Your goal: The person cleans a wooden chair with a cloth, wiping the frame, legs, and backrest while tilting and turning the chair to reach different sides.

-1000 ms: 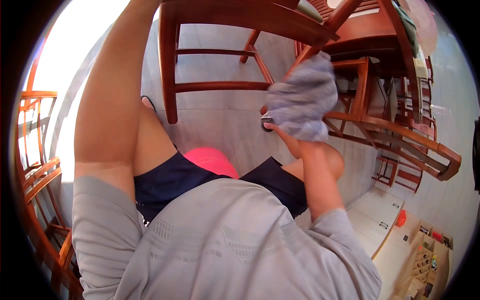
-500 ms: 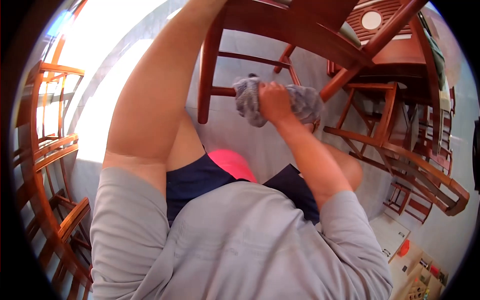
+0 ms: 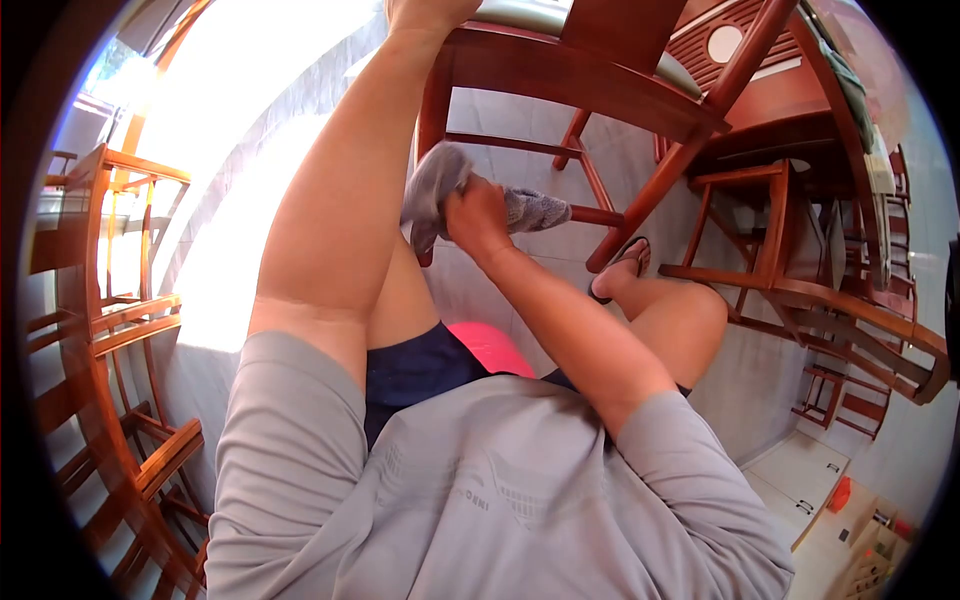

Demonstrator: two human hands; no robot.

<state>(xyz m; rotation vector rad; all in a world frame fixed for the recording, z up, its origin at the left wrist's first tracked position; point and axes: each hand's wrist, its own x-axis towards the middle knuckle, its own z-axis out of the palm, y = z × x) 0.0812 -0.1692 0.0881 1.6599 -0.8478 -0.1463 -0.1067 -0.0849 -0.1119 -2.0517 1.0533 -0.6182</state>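
A reddish-brown wooden chair (image 3: 580, 85) stands tilted in front of me, its legs and rungs facing me. My right hand (image 3: 474, 216) is wrapped round a grey fluffy cloth (image 3: 437, 185), pressed on the low rung (image 3: 598, 215) close to the chair's left leg. Part of the cloth trails along the rung to the right of the hand. At the top edge of the view my left hand (image 3: 430, 12) rests by the upper left corner of the chair; its fingers are cut off by the frame.
On the left stand more wooden chairs (image 3: 115, 400) beside a bright sunlit floor. A wooden table (image 3: 790, 95) and another chair (image 3: 770, 235) are on the right. Between my legs is a pink seat (image 3: 488, 345). White cabinets (image 3: 800, 475) stand lower right.
My right hand has slid left along the rung with the cloth, from the middle toward the left leg. The view has shifted slightly; my left hand now shows at the top.
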